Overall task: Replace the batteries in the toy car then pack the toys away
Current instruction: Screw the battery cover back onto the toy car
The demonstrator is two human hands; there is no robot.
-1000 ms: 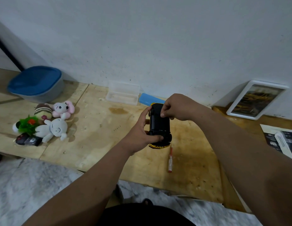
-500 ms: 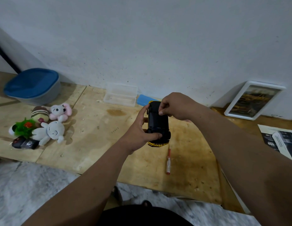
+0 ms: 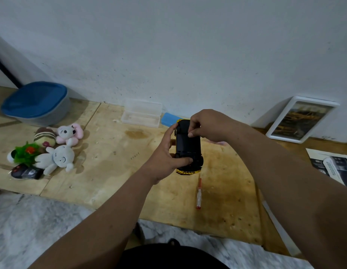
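Now the toy car is up off the desk, flipped belly-up between both hands, its black underside facing the camera. The long axis runs near to far, the yellow bumper at the near end and a sliver of yellow showing at the far end. The left hand cradles it from the left side, thumb clamped across the near end, fingers curled up along the far-left edge. The right hand comes over from the right, pinched narrow, fingertips pressed at the far end of the underside, likely where the battery cover sits, though the cover itself cannot be made out. So the working hand is the right one, and the car lies directly under it.

Down on the desk, just near of the car, a small red-tipped screwdriver lies pointing near to far, closer to the right hand. Plush toys wait well off to the left, by the blue-lidded tub.
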